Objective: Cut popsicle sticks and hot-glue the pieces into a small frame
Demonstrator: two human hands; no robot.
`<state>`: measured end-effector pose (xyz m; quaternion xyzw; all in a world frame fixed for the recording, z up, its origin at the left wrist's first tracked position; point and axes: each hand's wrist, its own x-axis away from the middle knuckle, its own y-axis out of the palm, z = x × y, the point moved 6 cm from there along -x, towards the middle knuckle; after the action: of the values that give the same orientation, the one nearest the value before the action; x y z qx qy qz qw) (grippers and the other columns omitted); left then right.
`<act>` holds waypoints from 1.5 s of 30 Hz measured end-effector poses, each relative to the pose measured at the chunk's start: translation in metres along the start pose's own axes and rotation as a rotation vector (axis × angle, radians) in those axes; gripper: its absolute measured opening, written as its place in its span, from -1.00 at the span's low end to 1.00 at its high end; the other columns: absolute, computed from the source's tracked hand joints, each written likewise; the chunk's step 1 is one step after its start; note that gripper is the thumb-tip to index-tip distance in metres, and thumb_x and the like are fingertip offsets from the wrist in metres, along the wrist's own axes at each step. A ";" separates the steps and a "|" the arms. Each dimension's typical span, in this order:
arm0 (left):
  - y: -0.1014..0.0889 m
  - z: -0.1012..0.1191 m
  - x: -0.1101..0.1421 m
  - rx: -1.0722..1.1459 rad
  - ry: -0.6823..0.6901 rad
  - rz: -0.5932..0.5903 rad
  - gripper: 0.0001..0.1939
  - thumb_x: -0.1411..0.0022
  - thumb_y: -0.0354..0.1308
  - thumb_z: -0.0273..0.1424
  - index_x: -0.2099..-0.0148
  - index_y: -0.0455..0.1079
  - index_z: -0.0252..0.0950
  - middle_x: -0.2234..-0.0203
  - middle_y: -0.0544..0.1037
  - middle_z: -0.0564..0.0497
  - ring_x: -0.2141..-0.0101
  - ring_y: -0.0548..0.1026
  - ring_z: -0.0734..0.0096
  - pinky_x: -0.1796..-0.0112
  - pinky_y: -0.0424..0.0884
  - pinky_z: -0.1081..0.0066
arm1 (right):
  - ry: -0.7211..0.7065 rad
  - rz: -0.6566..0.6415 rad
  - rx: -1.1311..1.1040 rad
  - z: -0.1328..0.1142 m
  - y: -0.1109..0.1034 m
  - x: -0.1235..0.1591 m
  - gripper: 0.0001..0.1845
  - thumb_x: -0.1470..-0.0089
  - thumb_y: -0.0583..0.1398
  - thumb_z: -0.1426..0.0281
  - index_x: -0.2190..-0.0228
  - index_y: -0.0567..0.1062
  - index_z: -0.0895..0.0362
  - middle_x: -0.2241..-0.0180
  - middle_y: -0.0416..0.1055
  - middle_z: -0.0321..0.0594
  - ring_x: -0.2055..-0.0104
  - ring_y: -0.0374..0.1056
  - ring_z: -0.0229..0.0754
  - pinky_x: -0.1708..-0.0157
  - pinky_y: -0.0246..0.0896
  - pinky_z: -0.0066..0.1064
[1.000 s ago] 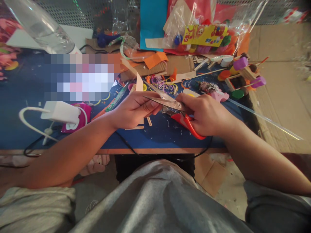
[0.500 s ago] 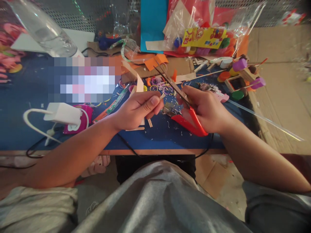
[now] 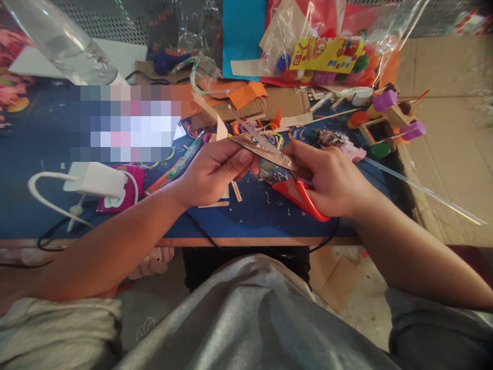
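Observation:
My right hand grips red-handled scissors, fingers around the handles. The metal blades are spread and point left, reaching over the fingertips of my left hand. That hand is closed in a pinch, thumb on top. What it pinches is mostly hidden behind the blades; half a second ago a small pale piece stuck out of the fingertips. A beige strip rises just behind the left hand; I cannot tell whether the hand touches it. Below lie thin wooden sticks and small scraps on the blue tabletop.
Coloured rubber bands lie behind the hands. A white charger stands left, a water bottle behind it. To the right are a small stick structure and a clear rod. A bag of coloured pieces lies at the back.
The scissors swung up and away from the left fingertips, then came back down over them with blades spread. The left hand stayed nearly in place, still pinched.

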<state>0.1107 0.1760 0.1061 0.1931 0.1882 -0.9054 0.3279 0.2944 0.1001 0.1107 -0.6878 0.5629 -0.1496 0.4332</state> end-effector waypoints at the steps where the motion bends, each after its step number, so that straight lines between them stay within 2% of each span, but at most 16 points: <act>1: 0.000 0.000 0.000 -0.015 0.001 0.004 -0.49 -0.63 0.19 0.03 0.28 0.56 -0.23 0.44 0.52 0.00 0.57 0.40 0.56 0.58 0.33 0.45 | 0.003 -0.005 -0.003 0.000 0.000 0.000 -0.74 -0.07 0.25 0.34 0.15 0.47 0.07 0.56 0.19 -0.47 0.56 0.06 -0.28 0.41 -0.11 -0.30; 6: -0.002 -0.004 0.003 -0.074 0.011 0.017 -0.45 -0.61 0.17 0.10 0.26 0.59 -0.21 0.43 0.55 -0.01 0.57 0.42 0.53 0.60 0.33 0.46 | 0.002 0.001 -0.002 0.000 0.001 0.001 -0.76 -0.08 0.26 0.34 0.16 0.48 0.06 0.56 0.17 -0.47 0.56 0.05 -0.28 0.41 -0.12 -0.30; 12: -0.004 0.000 0.004 -0.125 0.107 0.037 -0.55 -0.65 0.19 -0.01 0.15 0.68 -0.20 0.38 0.63 0.01 0.57 0.42 0.56 0.58 0.33 0.48 | -0.004 -0.003 0.018 -0.002 0.000 0.001 -0.70 -0.06 0.22 0.35 0.13 0.52 0.10 0.57 0.20 -0.46 0.57 0.08 -0.27 0.43 -0.09 -0.31; 16: -0.007 -0.001 0.005 -0.178 0.148 0.054 -0.61 -0.65 0.20 -0.04 0.09 0.71 -0.17 0.24 0.74 -0.04 0.30 0.70 0.37 0.35 0.59 0.40 | 0.013 -0.018 0.003 -0.001 0.000 0.000 -0.70 -0.07 0.24 0.33 0.12 0.52 0.09 0.56 0.21 -0.46 0.55 0.08 -0.26 0.41 -0.09 -0.30; 18: -0.008 -0.003 0.007 -0.180 0.148 0.058 -0.63 -0.65 0.21 -0.05 0.07 0.71 -0.15 0.18 0.77 -0.04 0.18 0.76 0.29 0.22 0.66 0.34 | 0.015 -0.023 -0.005 -0.001 -0.001 0.000 -0.72 -0.08 0.25 0.32 0.13 0.52 0.08 0.56 0.21 -0.46 0.55 0.08 -0.26 0.41 -0.10 -0.30; 21: -0.009 -0.004 0.007 -0.178 0.138 0.063 -0.65 -0.65 0.22 -0.06 0.07 0.70 -0.15 0.17 0.78 -0.03 0.17 0.76 0.30 0.16 0.67 0.34 | 0.009 -0.023 -0.013 -0.001 -0.002 -0.001 -0.74 -0.08 0.26 0.33 0.15 0.51 0.08 0.56 0.20 -0.47 0.55 0.07 -0.28 0.41 -0.11 -0.31; 28: -0.012 -0.002 0.004 -0.209 0.039 0.109 -0.50 -0.54 0.29 0.10 0.27 0.57 -0.19 0.45 0.64 0.02 0.23 0.74 0.28 0.20 0.67 0.36 | 0.013 -0.023 -0.012 -0.001 -0.002 -0.001 -0.74 -0.08 0.26 0.34 0.15 0.49 0.08 0.56 0.19 -0.48 0.54 0.04 -0.29 0.41 -0.10 -0.30; 34: -0.014 -0.005 0.004 -0.167 -0.004 0.154 -0.49 -0.45 0.40 0.11 0.33 0.56 -0.20 0.53 0.59 0.03 0.25 0.74 0.26 0.20 0.68 0.37 | 0.036 -0.025 -0.018 -0.001 -0.002 -0.001 -0.77 -0.11 0.26 0.30 0.17 0.48 0.05 0.57 0.17 -0.47 0.53 0.06 -0.26 0.42 -0.08 -0.31; 39: -0.015 -0.009 0.006 -0.157 -0.050 0.199 -0.47 -0.38 0.42 0.20 0.24 0.65 -0.19 0.46 0.66 0.01 0.27 0.71 0.28 0.21 0.67 0.35 | 0.035 -0.039 -0.025 -0.002 -0.002 -0.001 -0.77 -0.11 0.26 0.30 0.17 0.48 0.05 0.57 0.15 -0.48 0.54 0.04 -0.27 0.43 -0.07 -0.32; 45: -0.013 0.000 0.001 -0.163 -0.024 0.163 -0.44 -0.42 0.41 0.13 0.41 0.54 -0.21 0.60 0.45 0.06 0.29 0.71 0.26 0.22 0.68 0.36 | 0.051 -0.025 -0.004 -0.002 0.000 -0.001 -0.74 -0.06 0.24 0.31 0.16 0.49 0.05 0.59 0.15 -0.47 0.56 0.06 -0.25 0.43 -0.07 -0.31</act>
<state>0.1010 0.1850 0.1083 0.1694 0.2411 -0.8597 0.4172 0.2927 0.1004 0.1119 -0.6917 0.5652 -0.1714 0.4156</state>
